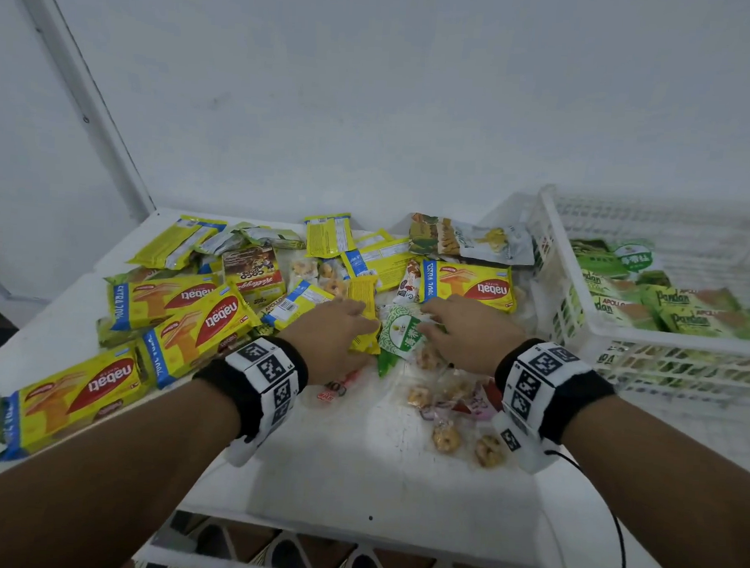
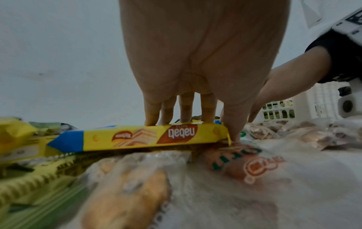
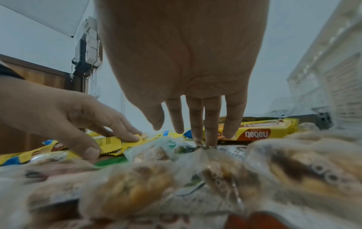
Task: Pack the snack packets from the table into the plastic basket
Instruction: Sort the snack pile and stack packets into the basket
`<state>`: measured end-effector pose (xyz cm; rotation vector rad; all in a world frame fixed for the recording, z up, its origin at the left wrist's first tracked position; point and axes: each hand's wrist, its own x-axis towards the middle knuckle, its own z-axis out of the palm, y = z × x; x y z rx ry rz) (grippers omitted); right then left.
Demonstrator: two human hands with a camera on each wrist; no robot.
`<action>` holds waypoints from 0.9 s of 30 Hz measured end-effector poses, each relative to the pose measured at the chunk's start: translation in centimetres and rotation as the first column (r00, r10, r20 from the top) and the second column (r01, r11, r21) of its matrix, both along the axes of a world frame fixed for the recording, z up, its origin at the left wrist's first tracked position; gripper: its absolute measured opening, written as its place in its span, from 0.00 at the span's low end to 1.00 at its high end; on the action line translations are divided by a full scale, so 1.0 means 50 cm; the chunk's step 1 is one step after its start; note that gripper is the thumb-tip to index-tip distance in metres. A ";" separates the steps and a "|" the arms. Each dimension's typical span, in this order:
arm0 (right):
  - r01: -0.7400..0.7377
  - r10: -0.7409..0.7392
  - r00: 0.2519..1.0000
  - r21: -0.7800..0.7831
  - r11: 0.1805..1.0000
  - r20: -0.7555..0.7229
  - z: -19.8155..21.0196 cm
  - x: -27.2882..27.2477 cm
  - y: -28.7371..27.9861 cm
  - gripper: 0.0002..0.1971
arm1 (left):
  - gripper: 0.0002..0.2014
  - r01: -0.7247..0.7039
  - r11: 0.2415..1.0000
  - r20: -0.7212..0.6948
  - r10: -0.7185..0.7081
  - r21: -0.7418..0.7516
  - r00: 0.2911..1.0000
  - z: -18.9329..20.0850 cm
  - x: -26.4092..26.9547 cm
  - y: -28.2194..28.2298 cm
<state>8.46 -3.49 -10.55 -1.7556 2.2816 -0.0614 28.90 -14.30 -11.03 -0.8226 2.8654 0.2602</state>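
Yellow wafer packet (image 1: 365,313) under left hand (image 1: 333,340), fingers (image 2: 186,108) pressing straight along it, thumb at its edge; possibly not yet gripped. Right hand (image 1: 466,332) spread, touching green-white packet (image 1: 399,333). Plastic basket (image 1: 551,293) rightward, nearer right hand, across counter (image 1: 354,478).

Snack packets (image 1: 180,312) strewn on table; white basket (image 1: 648,341) part-filled
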 end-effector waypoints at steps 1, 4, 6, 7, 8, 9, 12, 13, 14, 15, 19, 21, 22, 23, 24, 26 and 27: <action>0.002 -0.002 1.000 0.007 1.000 -0.014 -0.003 0.000 -0.002 0.25 | 0.29 0.003 1.000 0.006 -0.003 -0.003 1.000 -0.001 0.001 0.000; -0.014 0.015 0.999 0.018 1.000 -0.049 -0.015 0.004 -0.009 0.24 | 0.29 0.003 1.000 0.023 -0.003 -0.006 1.000 -0.004 0.004 0.000; -0.010 0.010 1.000 0.027 1.000 -0.011 -0.019 0.002 -0.014 0.26 | 0.29 -0.001 1.000 0.024 0.001 -0.002 1.000 -0.006 0.004 0.001; 0.001 -0.002 0.999 0.038 0.999 0.032 -0.019 -0.001 -0.017 0.28 | 0.29 -0.004 1.000 0.026 0.004 0.000 1.000 -0.007 0.004 0.001; 0.018 -0.022 0.996 0.052 0.998 0.083 -0.018 -0.005 -0.019 0.29 | 0.29 -0.006 1.000 0.027 0.006 0.002 1.000 -0.008 0.004 0.000; 0.035 -0.043 0.990 0.061 0.997 0.132 -0.015 -0.010 -0.021 0.28 | 0.29 -0.005 1.000 0.028 0.005 0.004 1.000 -0.009 0.004 -0.001; 0.047 -0.053 0.977 0.034 0.998 0.207 -0.002 -0.020 -0.024 0.15 | 0.29 -0.002 1.000 0.017 0.002 -0.003 1.000 -0.009 0.004 -0.002; 0.047 -0.047 0.973 0.004 0.999 0.226 0.007 -0.021 -0.023 0.10 | 0.29 -0.003 1.000 0.011 0.003 -0.001 1.000 -0.009 0.005 -0.002; 0.060 -0.050 0.964 -0.033 0.998 0.260 0.015 -0.022 -0.023 0.08 | 0.30 -0.005 1.000 0.009 0.005 0.004 1.000 -0.010 0.007 -0.003; 0.091 -0.063 0.950 -0.077 0.993 0.307 0.025 -0.022 -0.022 0.07 | 0.30 -0.008 1.000 0.010 0.008 0.013 1.000 -0.010 0.008 -0.003; 0.244 -0.095 0.874 -0.260 0.934 0.477 0.057 -0.019 -0.021 0.08 | 0.30 -0.044 0.995 -0.038 0.047 0.088 0.998 0.002 0.012 -0.004; 0.283 -0.076 0.831 -0.302 0.910 0.551 0.067 -0.012 -0.022 0.08 | 0.32 -0.092 0.987 -0.161 0.112 0.129 0.981 0.025 0.011 -0.005; 0.307 -0.066 0.790 -0.300 0.903 0.609 0.069 -0.007 -0.024 0.09 | 0.32 -0.117 0.982 -0.242 0.150 0.146 0.959 0.038 0.009 -0.007; 0.330 -0.056 0.735 -0.285 0.900 0.675 0.069 -0.001 -0.026 0.10 | 0.31 -0.138 0.975 -0.325 0.190 0.175 0.927 0.053 0.006 -0.007; 0.342 -0.036 0.671 -0.267 0.901 0.741 0.069 0.005 -0.029 0.10 | 0.30 -0.154 0.961 -0.396 0.237 0.231 0.887 0.065 0.002 -0.011; 0.336 0.010 0.573 -0.246 0.909 0.820 0.065 0.017 -0.034 0.12 | 0.24 -0.159 0.898 -0.488 0.364 0.410 0.794 0.078 -0.006 -0.023; 0.327 0.024 0.556 -0.245 0.913 0.831 0.062 0.021 -0.038 0.13 | 0.20 -0.146 0.857 -0.507 0.420 0.494 0.753 0.081 -0.009 -0.028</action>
